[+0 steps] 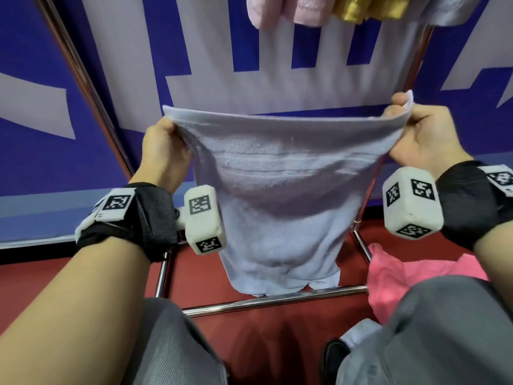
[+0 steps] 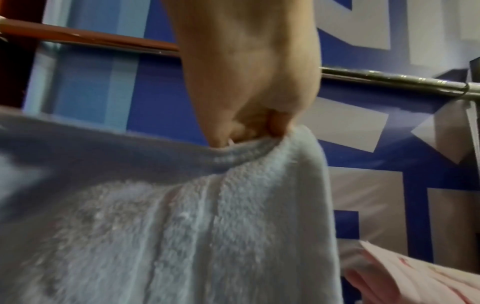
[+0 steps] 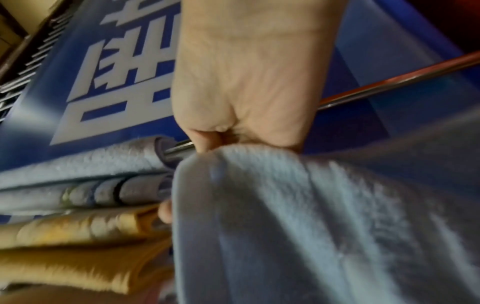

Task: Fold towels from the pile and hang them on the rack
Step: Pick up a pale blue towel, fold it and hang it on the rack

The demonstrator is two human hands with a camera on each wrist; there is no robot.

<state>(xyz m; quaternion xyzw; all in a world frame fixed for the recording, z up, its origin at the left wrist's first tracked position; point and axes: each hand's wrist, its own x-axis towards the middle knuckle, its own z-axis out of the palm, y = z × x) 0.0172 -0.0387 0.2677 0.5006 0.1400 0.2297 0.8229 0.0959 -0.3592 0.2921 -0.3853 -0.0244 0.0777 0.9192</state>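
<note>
A pale blue-grey towel (image 1: 277,190) hangs doubled between my hands, its top edge stretched level in front of the rack. My left hand (image 1: 166,145) grips the towel's top left corner (image 2: 259,148), fingers curled into the cloth. My right hand (image 1: 416,134) pinches the top right corner (image 3: 233,160). The towel's lower end dangles just above the rack's bottom bar (image 1: 277,298). On the rack's top rail hang a pink towel (image 1: 288,9), a gold towel (image 1: 369,6) and a grey-blue towel (image 1: 444,9), cut off by the frame's top.
The rack's chrome uprights (image 1: 399,107) stand before a blue and white banner (image 1: 83,120). A pink towel (image 1: 402,276) and a pale one (image 1: 361,334) lie on the red floor at the right. My grey-trousered legs (image 1: 166,343) fill the foreground.
</note>
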